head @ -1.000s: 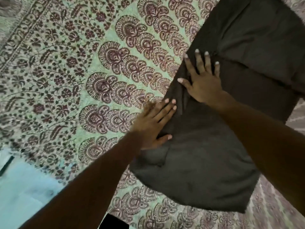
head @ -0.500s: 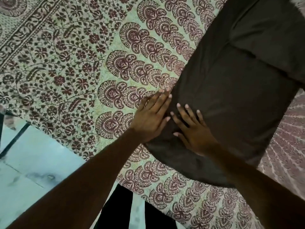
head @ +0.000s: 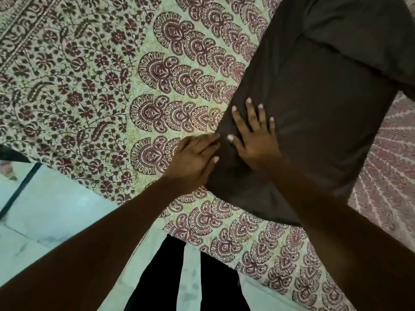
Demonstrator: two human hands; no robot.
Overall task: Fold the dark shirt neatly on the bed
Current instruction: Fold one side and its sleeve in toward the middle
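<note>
The dark shirt (head: 318,113) lies flat on the bed as a long folded band running from the near middle to the upper right. My right hand (head: 253,138) presses flat on its left part, fingers spread and straight. My left hand (head: 193,160) lies at the shirt's left edge, half on the bedsheet, with its fingertips touching the cloth. Neither hand grips the fabric. My right forearm covers the shirt's near right corner.
The bed wears a green sheet with maroon floral print (head: 94,81). Its near edge runs diagonally; past it is a pale tiled floor (head: 45,221). My dark trouser legs (head: 190,277) stand by the edge. A pinkish patterned cloth (head: 386,171) lies right of the shirt.
Both hands slid along the shirt toward its near end, smoothing it. The right hand then spread again and moved a little farther up the cloth; the view shifted toward the bed's edge.
</note>
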